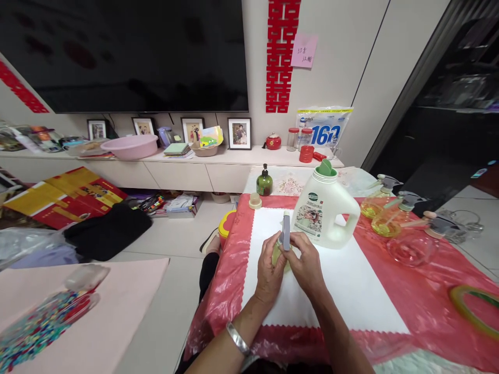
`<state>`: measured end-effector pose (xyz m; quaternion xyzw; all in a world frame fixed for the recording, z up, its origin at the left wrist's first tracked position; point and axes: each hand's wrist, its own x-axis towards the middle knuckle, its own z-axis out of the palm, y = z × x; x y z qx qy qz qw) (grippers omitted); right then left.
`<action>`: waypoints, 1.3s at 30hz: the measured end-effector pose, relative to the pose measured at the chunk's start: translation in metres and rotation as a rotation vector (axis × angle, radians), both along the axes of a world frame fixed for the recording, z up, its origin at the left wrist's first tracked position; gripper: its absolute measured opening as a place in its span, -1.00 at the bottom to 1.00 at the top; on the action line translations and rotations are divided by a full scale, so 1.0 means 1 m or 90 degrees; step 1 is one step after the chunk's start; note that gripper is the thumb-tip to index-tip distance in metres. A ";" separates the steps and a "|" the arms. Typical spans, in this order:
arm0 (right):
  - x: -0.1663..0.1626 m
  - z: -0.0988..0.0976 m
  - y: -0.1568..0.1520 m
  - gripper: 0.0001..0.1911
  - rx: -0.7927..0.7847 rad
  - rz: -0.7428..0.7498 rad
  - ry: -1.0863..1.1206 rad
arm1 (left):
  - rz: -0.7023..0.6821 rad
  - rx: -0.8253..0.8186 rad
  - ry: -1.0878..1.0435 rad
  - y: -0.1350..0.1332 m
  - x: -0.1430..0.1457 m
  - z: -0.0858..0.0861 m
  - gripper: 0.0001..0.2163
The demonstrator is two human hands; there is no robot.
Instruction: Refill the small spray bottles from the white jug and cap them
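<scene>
A small spray bottle [276, 253] with yellowish liquid and a grey trigger head [287, 232] stands upright between my hands, above the white mat [362, 296]. My left hand [268, 272] wraps round the bottle's body from the left and hides most of it. From the right, my right hand [307, 264] pinches the spray head near its collar. Just behind them a large white jug [326, 210] with a green spout [326, 167] rests on the mat. Whether the spray head is fully screwed down, I cannot tell.
Several spray bottles [390, 215] line the table's right side. A roll of tape [473, 311] lies at the right edge of the red cover [222, 275]. Behind are a green pump bottle [264, 183] and a beige cap [255, 200]. A pink table [144, 291] holds colourful small pieces.
</scene>
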<state>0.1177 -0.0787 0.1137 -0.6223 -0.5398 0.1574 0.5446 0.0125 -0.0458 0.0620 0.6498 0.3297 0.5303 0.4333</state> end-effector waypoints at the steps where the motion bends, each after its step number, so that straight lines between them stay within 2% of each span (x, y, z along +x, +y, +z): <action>1: -0.001 -0.001 0.002 -0.83 0.004 -0.013 0.004 | 0.002 0.000 -0.001 0.000 0.000 -0.001 -0.57; 7: -0.007 -0.006 0.004 -0.77 0.002 -0.086 0.016 | -0.005 0.007 -0.017 0.000 -0.001 0.001 -0.57; 12: -0.002 0.000 -0.001 -0.77 -0.008 0.011 -0.011 | 0.000 -0.005 -0.002 0.001 -0.001 0.004 -0.59; 15: 0.000 0.002 -0.001 -0.75 -0.007 0.025 -0.014 | 0.000 -0.002 0.004 0.001 -0.001 0.005 -0.58; 20: -0.004 -0.002 0.004 -0.82 0.008 -0.036 -0.004 | -0.004 0.001 -0.001 0.000 -0.001 0.005 -0.56; 25: -0.009 -0.002 0.006 -0.76 -0.002 -0.107 0.000 | -0.003 0.015 -0.016 0.000 -0.002 0.005 -0.56; 27: -0.008 0.001 0.003 -0.76 -0.013 -0.091 -0.007 | -0.006 0.017 -0.020 0.000 -0.002 0.006 -0.59; 33: 0.004 0.012 -0.004 -0.72 -0.028 0.043 -0.037 | 0.014 -0.003 -0.003 0.000 -0.001 0.006 -0.59; 39: 0.001 0.002 0.003 -0.83 0.002 -0.014 -0.004 | -0.002 0.020 0.002 0.001 -0.001 0.003 -0.60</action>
